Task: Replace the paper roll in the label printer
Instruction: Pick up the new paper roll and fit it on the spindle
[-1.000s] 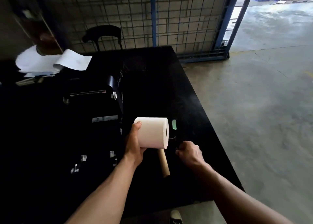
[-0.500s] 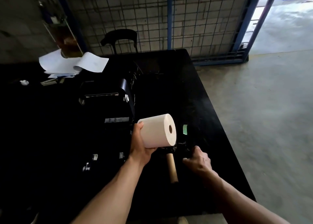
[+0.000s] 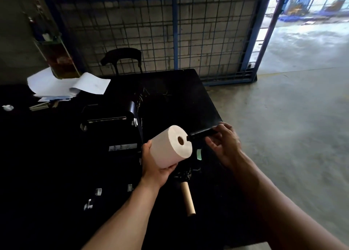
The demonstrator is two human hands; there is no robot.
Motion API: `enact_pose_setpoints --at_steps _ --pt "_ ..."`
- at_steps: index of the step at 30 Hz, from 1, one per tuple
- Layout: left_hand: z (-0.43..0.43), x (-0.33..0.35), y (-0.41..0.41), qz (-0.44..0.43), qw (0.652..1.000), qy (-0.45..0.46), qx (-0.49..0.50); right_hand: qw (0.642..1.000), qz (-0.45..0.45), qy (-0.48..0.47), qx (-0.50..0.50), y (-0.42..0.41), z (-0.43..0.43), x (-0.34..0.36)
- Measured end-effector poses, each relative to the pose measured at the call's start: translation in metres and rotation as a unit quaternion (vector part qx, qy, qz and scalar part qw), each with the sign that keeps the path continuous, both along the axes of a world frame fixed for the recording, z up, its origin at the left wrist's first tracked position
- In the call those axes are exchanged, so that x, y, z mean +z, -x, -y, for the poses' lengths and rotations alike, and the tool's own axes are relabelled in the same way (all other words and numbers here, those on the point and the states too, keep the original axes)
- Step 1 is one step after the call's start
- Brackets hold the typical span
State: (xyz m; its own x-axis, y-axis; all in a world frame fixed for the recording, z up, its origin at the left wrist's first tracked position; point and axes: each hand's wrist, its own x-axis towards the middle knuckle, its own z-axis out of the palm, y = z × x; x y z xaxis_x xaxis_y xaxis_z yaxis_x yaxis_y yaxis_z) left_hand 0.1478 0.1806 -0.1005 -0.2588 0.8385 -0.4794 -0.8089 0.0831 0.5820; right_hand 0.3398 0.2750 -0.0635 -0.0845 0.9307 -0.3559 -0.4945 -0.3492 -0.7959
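The left hand cups the white paper roll from below, fingers curled round it, held up above the black bench just right of the open label printer. The right hand pinches a black spindle, its tip just beside the roll's centre hole. A bare cardboard core lies on the bench nearer me.

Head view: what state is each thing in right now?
paper roll, full, held off the table by left hand.
black spindle, pinched by right hand, tip near roll's core hole, not inserted.
cardboard core, empty, lying on table.
label printer, too dark to judge.
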Motion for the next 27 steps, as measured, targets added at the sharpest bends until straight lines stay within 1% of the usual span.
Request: enact_pose_setpoints --at_steps 2,4,6,8,10,12,15,17,18,20,22,23,25,27 --pt "-0.002 0.002 -0.001 -0.004 1.000 -0.006 -0.006 0.999 0.037 -0.032 0.017 0.011 0.010 0.008" --pt "-0.003 0.005 0.001 -0.010 1.000 -0.009 -0.008 0.996 0.065 -0.061 0.005 0.017 0.018 0.017" --pt "-0.005 0.008 0.004 -0.012 1.000 -0.009 -0.008 0.987 0.096 -0.127 -0.004 0.018 0.027 0.025" --pt "-0.006 0.009 0.007 -0.025 1.000 -0.006 -0.009 0.961 0.176 -0.214 0.004 0.021 0.036 0.033" --pt "-0.006 0.008 0.009 -0.031 0.999 -0.003 -0.010 0.935 0.239 -0.263 0.017 0.027 0.044 0.038" --pt "-0.004 0.008 0.008 -0.030 0.999 -0.005 -0.010 0.928 0.256 -0.271 0.013 0.032 0.051 0.039" --pt "-0.004 0.006 0.009 -0.033 0.999 -0.016 -0.018 0.929 0.254 -0.268 -0.007 0.036 0.060 0.040" --pt "-0.004 0.006 0.010 -0.038 0.998 -0.036 -0.027 0.922 0.262 -0.284 0.009 0.037 0.065 0.041" --pt "-0.003 0.006 0.010 -0.032 0.998 -0.045 -0.035 0.911 0.287 -0.296 0.031 0.038 0.068 0.041" --pt "-0.003 0.007 0.007 -0.009 0.997 -0.052 -0.049 0.866 0.376 -0.320 0.081 0.041 0.073 0.037" --pt "-0.004 0.007 0.005 -0.012 0.998 -0.039 -0.054 0.823 0.449 -0.336 0.095 0.045 0.080 0.032" --pt "-0.004 0.008 0.004 -0.017 0.998 -0.032 -0.053 0.814 0.465 -0.337 0.090 0.046 0.082 0.030" --pt "-0.004 0.006 0.004 -0.026 0.998 -0.023 -0.049 0.817 0.471 -0.322 0.079 0.046 0.084 0.029" --pt "-0.002 0.002 0.004 -0.029 0.998 -0.019 -0.046 0.838 0.452 -0.297 0.077 0.044 0.084 0.028"
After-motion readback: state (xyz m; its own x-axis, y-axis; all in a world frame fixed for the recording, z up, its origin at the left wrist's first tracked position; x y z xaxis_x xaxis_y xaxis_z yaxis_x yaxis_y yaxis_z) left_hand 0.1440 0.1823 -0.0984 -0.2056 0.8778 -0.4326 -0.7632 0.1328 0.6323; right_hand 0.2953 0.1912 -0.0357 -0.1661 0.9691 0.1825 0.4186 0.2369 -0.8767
